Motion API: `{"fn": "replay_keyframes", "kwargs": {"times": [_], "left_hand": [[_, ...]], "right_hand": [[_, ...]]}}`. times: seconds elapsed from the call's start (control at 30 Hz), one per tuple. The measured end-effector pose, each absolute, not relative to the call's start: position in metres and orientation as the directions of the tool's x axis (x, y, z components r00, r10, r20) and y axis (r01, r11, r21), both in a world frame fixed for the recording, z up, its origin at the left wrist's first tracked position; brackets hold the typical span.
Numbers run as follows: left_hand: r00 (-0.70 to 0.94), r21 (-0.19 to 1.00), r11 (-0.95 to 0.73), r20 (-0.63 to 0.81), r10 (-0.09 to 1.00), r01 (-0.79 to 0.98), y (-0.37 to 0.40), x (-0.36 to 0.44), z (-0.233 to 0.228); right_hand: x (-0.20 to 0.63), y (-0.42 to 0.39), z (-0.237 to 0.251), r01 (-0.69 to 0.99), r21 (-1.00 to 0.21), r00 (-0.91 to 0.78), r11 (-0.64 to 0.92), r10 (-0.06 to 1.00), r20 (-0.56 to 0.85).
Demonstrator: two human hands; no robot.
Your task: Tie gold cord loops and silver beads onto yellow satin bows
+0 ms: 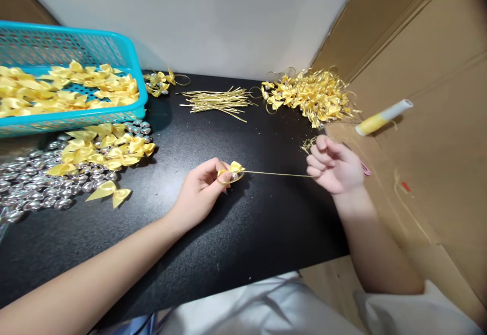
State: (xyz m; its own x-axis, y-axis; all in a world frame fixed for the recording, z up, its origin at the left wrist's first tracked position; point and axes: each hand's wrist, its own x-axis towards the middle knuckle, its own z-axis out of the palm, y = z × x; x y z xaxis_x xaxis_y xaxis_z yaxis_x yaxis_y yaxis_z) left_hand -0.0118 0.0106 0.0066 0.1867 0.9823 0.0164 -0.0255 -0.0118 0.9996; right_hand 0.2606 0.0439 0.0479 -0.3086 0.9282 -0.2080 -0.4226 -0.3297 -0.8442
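My left hand is closed, pinching a small yellow ribbon bow together with a loop of gold cord, above the middle of the black table. Something shiny and silver, partly covered by the fingers, shows under the bow. From the bow a thin gold cord runs straight and taut to the right. My right hand is closed on the far end of this cord, its fingers curled. Behind the right hand lies a pile of short gold cord clippings.
At left a turquoise basket holds yellow bows. Silver beads and loose bows lie before it. Cut gold cords lie at the back, beside heaped bows with loops. Cardboard walls the right, near a yellow-white tube.
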Motion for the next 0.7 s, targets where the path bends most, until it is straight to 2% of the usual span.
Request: {"fn": "replay_keyframes", "kwargs": {"times": [0.1,0.2,0.3,0.37,0.47,0.7], "left_hand": [[0.142,0.981,0.073,-0.048,0.989,-0.182,0.013,-0.01,0.005],[0.149,0.87,0.237,-0.191,0.97,-0.432,0.016,-0.009,0.005],[0.221,0.734,0.354,-0.277,0.935,-0.579,0.018,-0.009,0.008],[0.253,0.698,0.382,-0.286,0.924,-0.605,0.017,-0.01,0.01],[0.289,0.697,0.399,-0.277,0.916,-0.595,0.015,-0.011,0.013],[0.416,0.705,0.411,-0.178,0.892,-0.579,0.009,-0.012,0.017]], "right_hand": [[0.254,0.043,0.04,-0.359,-0.796,-0.444,-0.488,0.839,-0.314],[0.24,0.038,0.031,-0.266,-0.746,-0.549,-0.611,0.732,-0.403],[0.225,0.029,0.024,-0.184,-0.74,-0.588,-0.647,0.675,-0.445],[0.216,0.024,0.022,-0.122,-0.758,-0.585,-0.64,0.664,-0.466],[0.21,0.021,0.02,-0.04,-0.826,-0.526,-0.563,0.715,-0.462],[0.219,0.029,0.015,0.155,-0.942,-0.346,-0.298,0.877,-0.335]]}}
